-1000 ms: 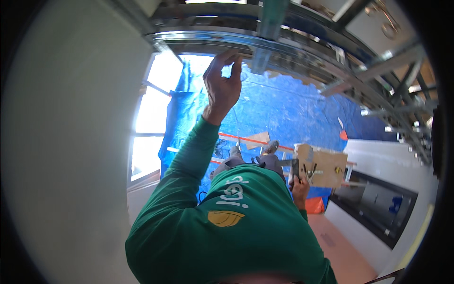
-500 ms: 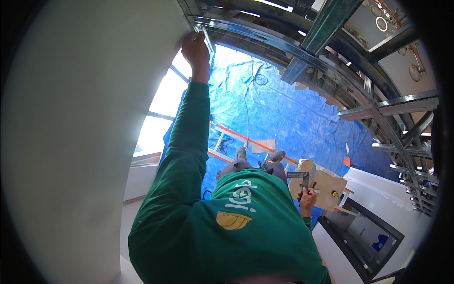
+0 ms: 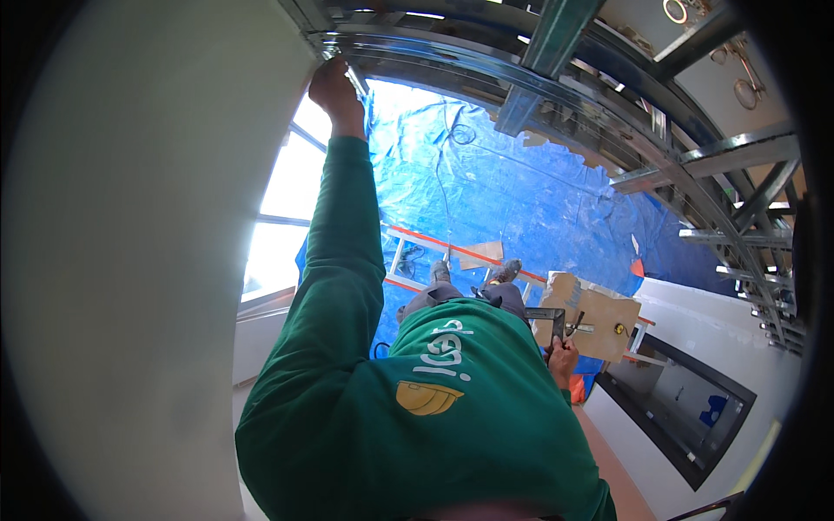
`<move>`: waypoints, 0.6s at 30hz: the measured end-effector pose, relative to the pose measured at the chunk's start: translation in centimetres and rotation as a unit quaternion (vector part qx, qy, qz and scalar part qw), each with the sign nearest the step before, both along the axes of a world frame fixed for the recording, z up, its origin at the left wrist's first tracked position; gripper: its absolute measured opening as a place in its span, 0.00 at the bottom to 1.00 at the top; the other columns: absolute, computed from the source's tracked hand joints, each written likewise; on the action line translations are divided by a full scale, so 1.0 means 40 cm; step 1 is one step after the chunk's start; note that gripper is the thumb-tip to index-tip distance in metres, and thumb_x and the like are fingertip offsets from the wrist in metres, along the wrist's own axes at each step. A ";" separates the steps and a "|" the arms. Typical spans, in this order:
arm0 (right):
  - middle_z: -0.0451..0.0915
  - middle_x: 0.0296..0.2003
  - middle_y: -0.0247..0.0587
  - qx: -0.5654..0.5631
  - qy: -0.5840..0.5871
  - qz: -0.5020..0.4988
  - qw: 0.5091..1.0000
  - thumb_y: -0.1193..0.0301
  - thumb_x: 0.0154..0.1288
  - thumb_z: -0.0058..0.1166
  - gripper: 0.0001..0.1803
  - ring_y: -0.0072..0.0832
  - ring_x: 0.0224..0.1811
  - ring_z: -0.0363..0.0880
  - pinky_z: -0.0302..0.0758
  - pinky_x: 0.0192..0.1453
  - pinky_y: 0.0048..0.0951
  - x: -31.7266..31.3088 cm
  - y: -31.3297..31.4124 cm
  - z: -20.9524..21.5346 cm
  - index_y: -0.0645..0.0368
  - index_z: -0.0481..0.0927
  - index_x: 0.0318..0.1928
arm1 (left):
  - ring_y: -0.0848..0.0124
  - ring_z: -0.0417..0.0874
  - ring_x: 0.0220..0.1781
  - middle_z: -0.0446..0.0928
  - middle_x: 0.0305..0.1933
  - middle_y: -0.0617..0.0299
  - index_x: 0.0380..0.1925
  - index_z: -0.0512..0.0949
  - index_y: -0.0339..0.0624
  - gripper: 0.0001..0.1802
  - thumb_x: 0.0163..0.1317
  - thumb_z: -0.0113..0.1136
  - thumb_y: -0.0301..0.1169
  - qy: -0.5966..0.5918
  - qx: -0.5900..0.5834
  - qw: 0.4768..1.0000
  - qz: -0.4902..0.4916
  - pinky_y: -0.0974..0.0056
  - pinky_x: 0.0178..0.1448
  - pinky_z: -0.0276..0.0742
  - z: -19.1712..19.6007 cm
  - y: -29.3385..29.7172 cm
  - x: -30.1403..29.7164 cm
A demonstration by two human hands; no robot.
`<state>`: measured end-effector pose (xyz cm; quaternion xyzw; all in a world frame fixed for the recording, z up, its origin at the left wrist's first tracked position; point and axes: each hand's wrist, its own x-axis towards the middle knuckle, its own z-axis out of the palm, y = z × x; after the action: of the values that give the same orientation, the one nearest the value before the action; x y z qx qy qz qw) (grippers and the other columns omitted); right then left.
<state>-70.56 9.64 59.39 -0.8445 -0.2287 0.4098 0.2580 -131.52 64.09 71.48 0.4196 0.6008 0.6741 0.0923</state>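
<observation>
My left hand [image 3: 336,91] is raised at the end of my stretched-out arm, up where the wall meets the metal framing. Its fingers are closed beside the end of a shiny metal track [image 3: 417,45]; what they grip, if anything, is hidden. Low on the right, my right hand [image 3: 563,357] is closed around a dark L-shaped square [image 3: 547,313]. A thin dark stick-like thing [image 3: 574,324] shows by its fingers, too small to name. Just beyond that hand lies a tan board [image 3: 608,319] with a small yellow-and-black object [image 3: 619,329] on it.
A pale wall [image 3: 148,260] fills the left side. Several metal studs [image 3: 556,43] cross overhead at the top and right. Below are an orange-and-white ladder or platform frame [image 3: 443,247], a blue tarp [image 3: 512,195] with a cord, and a dark-framed opening [image 3: 686,408].
My view has shifted a little, so the framing and my left hand appear farther left. The left hand stays by the track end, and the right still holds the square.
</observation>
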 end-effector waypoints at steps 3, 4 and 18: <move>0.84 0.26 0.41 -0.012 -0.006 -0.003 1.000 0.65 0.80 0.60 0.15 0.28 0.21 0.82 0.78 0.24 0.33 0.008 -0.004 0.000 0.65 0.81 0.40 | 0.59 0.91 0.56 0.89 0.54 0.53 0.54 0.85 0.33 0.17 0.71 0.68 0.32 -0.208 -0.036 0.974 -0.083 0.55 0.58 0.84 0.065 -0.024 0.018; 0.84 0.26 0.41 -0.018 -0.009 -0.004 1.000 0.64 0.80 0.60 0.15 0.28 0.21 0.82 0.78 0.25 0.34 0.011 -0.003 -0.001 0.65 0.80 0.40 | 0.59 0.91 0.57 0.88 0.56 0.53 0.56 0.85 0.33 0.18 0.71 0.67 0.33 -0.270 -0.062 0.957 -0.083 0.54 0.59 0.84 0.091 -0.030 0.027; 0.87 0.26 0.43 0.009 -0.036 0.056 0.998 0.66 0.79 0.62 0.15 0.27 0.20 0.83 0.76 0.24 0.34 0.002 0.036 0.001 0.62 0.80 0.34 | 0.81 0.60 0.21 0.66 0.28 0.72 0.46 0.82 0.35 0.05 0.73 0.63 0.20 -0.513 -0.017 0.828 -0.223 0.71 0.21 0.50 0.150 -0.074 0.011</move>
<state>-70.47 11.10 59.41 -0.8422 -0.2889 0.3906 0.2339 -131.07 61.15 77.50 0.1342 0.3678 0.7432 0.5425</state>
